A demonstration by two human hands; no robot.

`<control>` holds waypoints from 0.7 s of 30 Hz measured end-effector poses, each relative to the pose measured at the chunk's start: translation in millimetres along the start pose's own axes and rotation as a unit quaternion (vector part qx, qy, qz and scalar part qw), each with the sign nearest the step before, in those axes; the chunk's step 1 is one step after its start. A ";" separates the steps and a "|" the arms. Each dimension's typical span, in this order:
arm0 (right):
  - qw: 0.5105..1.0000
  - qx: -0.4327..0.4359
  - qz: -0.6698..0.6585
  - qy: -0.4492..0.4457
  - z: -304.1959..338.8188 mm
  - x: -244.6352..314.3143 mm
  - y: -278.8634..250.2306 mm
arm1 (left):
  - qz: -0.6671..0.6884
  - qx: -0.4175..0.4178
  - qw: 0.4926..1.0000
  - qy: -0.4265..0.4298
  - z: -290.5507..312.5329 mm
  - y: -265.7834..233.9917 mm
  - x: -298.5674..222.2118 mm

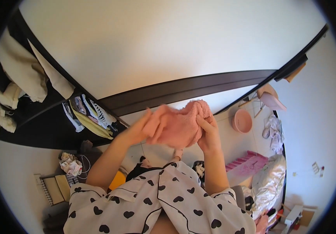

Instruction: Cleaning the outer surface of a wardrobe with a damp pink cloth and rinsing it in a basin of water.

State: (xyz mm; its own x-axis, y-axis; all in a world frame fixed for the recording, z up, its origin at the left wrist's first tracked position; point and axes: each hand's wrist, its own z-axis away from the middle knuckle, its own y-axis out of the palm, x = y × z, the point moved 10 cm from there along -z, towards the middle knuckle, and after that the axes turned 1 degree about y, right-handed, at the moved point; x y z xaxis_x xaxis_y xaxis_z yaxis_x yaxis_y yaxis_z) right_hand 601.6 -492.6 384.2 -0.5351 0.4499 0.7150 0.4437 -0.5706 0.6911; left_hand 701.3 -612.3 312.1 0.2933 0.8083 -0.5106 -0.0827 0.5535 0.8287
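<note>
Clearly, the pink plush cloth (180,126) is up in the air between the two hands, in front of the heart-print shirt (148,202) and above the tiled floor (227,128). Its right edge sits in the right hand (210,134), which pinches the fabric with the thumb lying across the near face; the fingers behind are mostly hidden. A fluffy, bunched part of the cloth rises just above that thumb. At the cloth's left end, the left hand (138,129) meets its folds, but blur there means I cannot tell how tightly those fingers are closed. Well apart, to the right, a round pink basin (242,121) stands on the floor; to the left, folded clothes (94,113) sit in a dark wardrobe (35,134).
</note>
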 end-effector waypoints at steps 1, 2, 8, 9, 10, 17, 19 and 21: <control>1.000 -0.020 -0.006 0.014 2.4 -7.0 -5.4 | 0.001 0.005 1.000 -0.011 -4.6 -20.8 20.2; 0.999 -0.037 -0.014 0.029 2.2 -15.3 -12.0 | -0.115 0.020 0.988 -0.100 -4.6 -41.2 58.5; 0.999 -0.041 -0.015 0.019 17.8 -20.2 -48.2 | -0.033 0.025 0.995 -0.086 -1.7 -33.6 61.9; 0.989 -0.068 0.120 0.053 24.1 -33.8 -67.0 | -0.107 -0.031 0.992 -0.067 -5.7 -38.9 57.8; 0.960 -0.095 0.248 0.093 23.6 -51.1 -93.6 | -0.177 -0.095 0.978 -0.047 -12.6 -53.7 51.8; 0.890 -0.157 0.423 0.064 0.6 -44.5 -152.7 | -0.294 -0.224 0.929 0.014 -15.0 -106.8 37.9; 0.837 -0.161 0.523 0.032 -10.5 -31.0 -152.6 | -0.352 -0.247 0.902 0.034 -5.1 -112.8 32.3; 0.857 -0.125 0.498 0.040 -24.4 -28.9 -142.6 | -0.407 -0.276 0.869 0.052 8.3 -115.7 28.5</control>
State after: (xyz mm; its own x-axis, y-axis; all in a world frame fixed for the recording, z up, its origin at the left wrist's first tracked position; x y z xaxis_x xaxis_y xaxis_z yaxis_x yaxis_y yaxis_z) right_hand 536.3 -441.0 262.4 -0.0324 -0.3893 0.9205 0.5464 -0.7781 -0.3099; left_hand 727.1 -655.0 203.6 0.3825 0.1018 -0.9183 -0.3407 0.9394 -0.0377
